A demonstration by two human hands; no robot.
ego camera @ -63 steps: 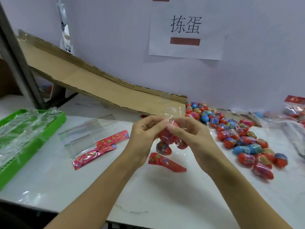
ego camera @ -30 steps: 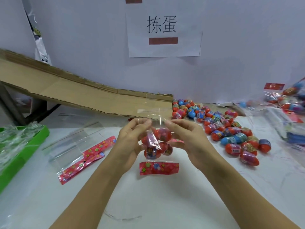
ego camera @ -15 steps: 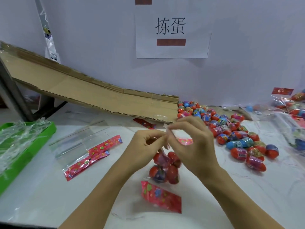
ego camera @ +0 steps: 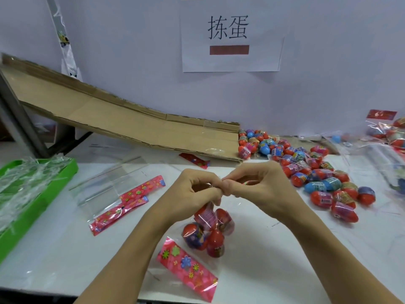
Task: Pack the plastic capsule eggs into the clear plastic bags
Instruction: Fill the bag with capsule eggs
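The table (ego camera: 263,270) carries a cardboard chute (ego camera: 122,126) at the rear, with a heap of loose eggs (ego camera: 306,170) at its lower end. A green tray (ego camera: 39,207) sits far left; empty bags (ego camera: 114,191) lie beside it.

The filled bag (ego camera: 208,229) hangs at centre, its patterned header (ego camera: 186,268) resting on the table. It holds several eggs.

The left hand (ego camera: 197,191) and right hand (ego camera: 260,189) meet above it, thumb and fingers of each pinched on the bag's mouth.

Risks, as judged:
- If either pinch slackens, the mouth may open and eggs may spill.
- The film is slippery; the load may drag it from the fingers.
- A dropped bag may roll eggs off the near edge.
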